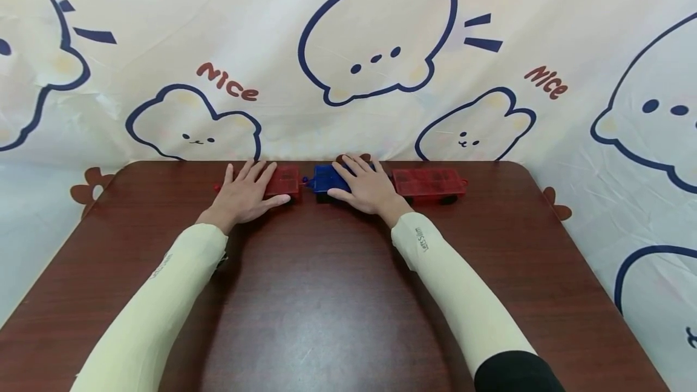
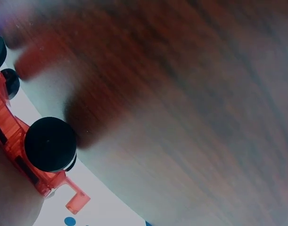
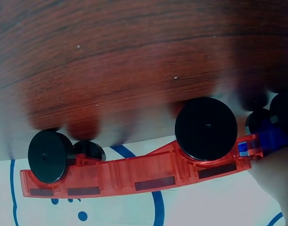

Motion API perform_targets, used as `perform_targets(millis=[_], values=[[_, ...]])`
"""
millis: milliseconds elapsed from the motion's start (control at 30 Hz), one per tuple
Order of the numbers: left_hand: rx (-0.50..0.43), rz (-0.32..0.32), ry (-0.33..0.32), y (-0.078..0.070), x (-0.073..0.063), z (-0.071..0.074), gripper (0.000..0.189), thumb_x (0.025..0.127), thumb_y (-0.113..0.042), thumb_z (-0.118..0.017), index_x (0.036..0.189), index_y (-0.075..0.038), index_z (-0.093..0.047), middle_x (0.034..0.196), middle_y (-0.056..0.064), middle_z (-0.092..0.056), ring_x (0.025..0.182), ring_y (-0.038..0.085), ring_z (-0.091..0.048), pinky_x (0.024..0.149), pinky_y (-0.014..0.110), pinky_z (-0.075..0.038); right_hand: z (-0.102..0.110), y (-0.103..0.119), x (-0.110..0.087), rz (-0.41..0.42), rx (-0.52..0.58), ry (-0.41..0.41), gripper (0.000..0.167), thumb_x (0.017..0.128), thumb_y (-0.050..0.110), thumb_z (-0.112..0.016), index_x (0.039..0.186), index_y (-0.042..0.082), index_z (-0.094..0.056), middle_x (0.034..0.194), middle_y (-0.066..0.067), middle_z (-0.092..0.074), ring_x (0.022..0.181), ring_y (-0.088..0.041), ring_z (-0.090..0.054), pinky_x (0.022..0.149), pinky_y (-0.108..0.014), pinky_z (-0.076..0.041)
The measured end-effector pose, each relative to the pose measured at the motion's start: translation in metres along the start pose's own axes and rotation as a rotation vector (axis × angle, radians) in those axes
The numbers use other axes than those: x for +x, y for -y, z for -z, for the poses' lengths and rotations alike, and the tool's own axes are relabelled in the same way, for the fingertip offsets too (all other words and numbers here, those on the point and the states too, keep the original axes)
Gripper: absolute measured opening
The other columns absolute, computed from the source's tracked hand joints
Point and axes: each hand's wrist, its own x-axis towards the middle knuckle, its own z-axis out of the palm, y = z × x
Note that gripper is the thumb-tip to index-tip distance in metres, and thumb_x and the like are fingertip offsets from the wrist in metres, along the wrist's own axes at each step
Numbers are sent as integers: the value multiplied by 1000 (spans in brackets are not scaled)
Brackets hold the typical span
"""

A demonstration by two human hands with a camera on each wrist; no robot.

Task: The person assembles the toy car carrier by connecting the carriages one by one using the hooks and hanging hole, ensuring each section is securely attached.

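Three see-through plastic toy wagons with black wheels stand in a row along the table's far edge. My left hand [image 1: 243, 194] lies over the left red wagon [image 1: 287, 180], fingers spread and thumb out to the right. On the middle, blue wagon [image 1: 325, 179] rests my right hand [image 1: 367, 187], its fingers extended and covering the right part. The right red wagon [image 1: 429, 182] is untouched. In the right wrist view, this red wagon [image 3: 120, 176] meets the blue wagon [image 3: 274, 140] end to end. A red hook [image 2: 78, 200] sticks out from the left wagon in the left wrist view.
The dark brown wooden table [image 1: 310, 295] stretches from the wagons toward me. A white cloth [image 1: 376, 126] with blue cartoon outlines hangs right behind the far edge and along both sides.
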Motion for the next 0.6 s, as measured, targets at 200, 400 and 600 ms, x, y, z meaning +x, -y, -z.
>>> perform_targets(millis=[200,400,600], values=[[8,2,3,0,-1,1,103,91,-80,-40,162,-8,-20,165,24,-17,151,47,-5,115,70,7,2,1,-1,4,23,6,83,98,76,-21,164,27,-16,170,-4,-14,156,-25,-8,122,-57,-4],[8,5,10,1,-1,1,103,91,-80,-40,162,-7,-20,165,24,-16,151,47,-5,115,70,8,2,2,0,15,31,0,83,98,76,-22,164,26,-18,169,-5,-16,155,-25,-10,122,-58,-5],[8,5,-1,1,-1,2,104,90,-81,-40,162,-8,-21,165,23,-17,152,47,-5,115,69,7,2,1,1,18,43,5,82,98,76,-22,164,27,-19,169,-3,-16,156,-24,-9,122,-58,-4]])
